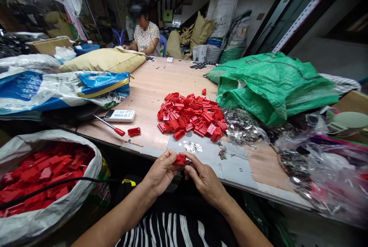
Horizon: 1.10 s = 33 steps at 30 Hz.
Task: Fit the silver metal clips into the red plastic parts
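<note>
A worker's left hand (pixel 161 172) and right hand (pixel 202 178) pinch one red clip (pixel 180 159) between their fingers, near the counter (pixel 149 90) edge

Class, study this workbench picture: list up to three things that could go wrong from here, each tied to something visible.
1. The red piece, pinched between the left hand and right hand at the table edge, may slip and drop.
2. The small metal bits lie close to that edge; a wrist might sweep them off.
3. The screwdriver, also near the edge, might roll off.
</note>
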Available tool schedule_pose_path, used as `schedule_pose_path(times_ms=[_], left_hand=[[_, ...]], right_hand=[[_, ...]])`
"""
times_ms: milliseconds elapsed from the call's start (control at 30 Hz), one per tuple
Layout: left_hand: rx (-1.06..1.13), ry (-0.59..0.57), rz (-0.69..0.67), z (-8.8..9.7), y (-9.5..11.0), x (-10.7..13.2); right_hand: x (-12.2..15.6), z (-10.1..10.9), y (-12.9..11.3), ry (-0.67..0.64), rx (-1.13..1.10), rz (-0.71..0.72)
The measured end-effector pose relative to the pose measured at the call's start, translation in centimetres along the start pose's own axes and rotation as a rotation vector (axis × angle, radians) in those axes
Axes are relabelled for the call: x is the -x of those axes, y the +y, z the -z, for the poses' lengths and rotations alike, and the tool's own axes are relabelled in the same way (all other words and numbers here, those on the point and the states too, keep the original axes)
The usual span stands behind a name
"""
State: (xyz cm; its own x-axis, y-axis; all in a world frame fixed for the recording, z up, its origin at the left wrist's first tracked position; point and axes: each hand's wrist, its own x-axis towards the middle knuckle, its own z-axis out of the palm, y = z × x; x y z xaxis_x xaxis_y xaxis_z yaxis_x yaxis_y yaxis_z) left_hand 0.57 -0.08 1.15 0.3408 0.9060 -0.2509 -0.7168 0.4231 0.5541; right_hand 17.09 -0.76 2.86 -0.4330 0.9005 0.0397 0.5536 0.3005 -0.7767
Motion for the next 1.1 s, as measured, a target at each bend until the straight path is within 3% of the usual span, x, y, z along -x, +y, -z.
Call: schedule_pose_path(times_ms=[200,333,533,600,700,800,933,1100], left_hand=[[0.089,0.113,0.052,0.0,-0.5,0.0],[0.131,0.128,0.074,-0.2,-0.6,0.0],[0.060,0.075,0.044,-0.4,-0.7,0.1],[-0.043,0.108,-0.034,0.0,-0.3,-0.1],[-0.207,0.283,-0.188,1.1,1.1,-0.5],[-0.278,0.431,-0.283,2.9,3.0,-0.9],[-0.383,0.587,-0.508,4.8,4.4,-1.2],[-0.549,0.604,-0.620,5.5,3.9,-1.3]], right_hand=[[-0.1,0.2,0.0,0.050,0.110,0.018],[-0.2,0.0,0.5,0.103,0.172,0.060],[-0.7,-0.7,0.8,0.165,-0.033,0.000],[-1.0,-0.4,0.9,0.174,-0.060,-0.031],[-1.5,0.9,2.0,0.251,0.034,-0.085],[-1.9,2.9,4.3,0.436,0.238,-0.131],[-2.9,5.5,7.9,0.641,0.463,-0.193],[-4.6,6.9,9.7,0.597,0.574,-0.234]])
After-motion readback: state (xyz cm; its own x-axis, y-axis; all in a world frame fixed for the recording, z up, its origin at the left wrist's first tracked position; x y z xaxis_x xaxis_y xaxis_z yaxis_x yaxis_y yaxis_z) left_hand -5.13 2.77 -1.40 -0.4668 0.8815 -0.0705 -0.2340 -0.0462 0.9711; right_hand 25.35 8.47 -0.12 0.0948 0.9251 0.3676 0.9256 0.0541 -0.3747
